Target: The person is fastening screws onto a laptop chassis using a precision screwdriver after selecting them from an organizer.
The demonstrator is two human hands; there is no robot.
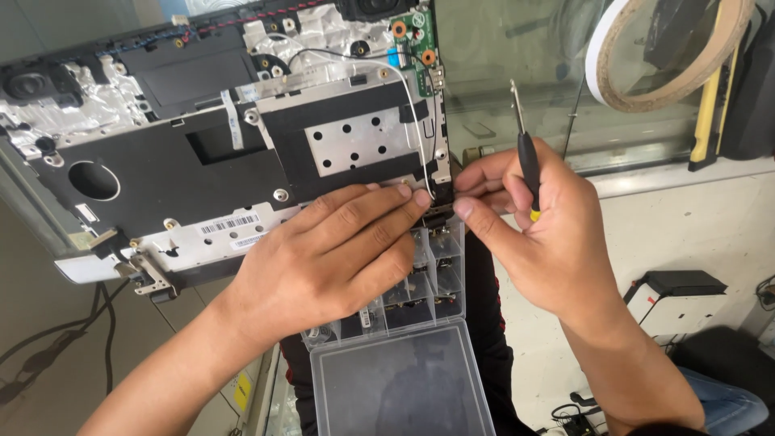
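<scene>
Left hand [331,258] fingers press flat on the laptop chassis [186,173]; right hand [533,218] clasps the screwdriver [526,157] at 3 o'clock, pinching beside the hinge corner: steady both.

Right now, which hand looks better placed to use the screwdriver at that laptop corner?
Probably the right hand: it already grips the screwdriver beside the corner, while the left hand lies flat on the laptop chassis.

I see the opened laptop chassis [194,153] lying tilted, its black and silver insides facing up, a thin cable [416,121] running to its lower right corner. A black-handled screwdriver [526,157] stands upright, yellow tip down, beside that corner.
</scene>
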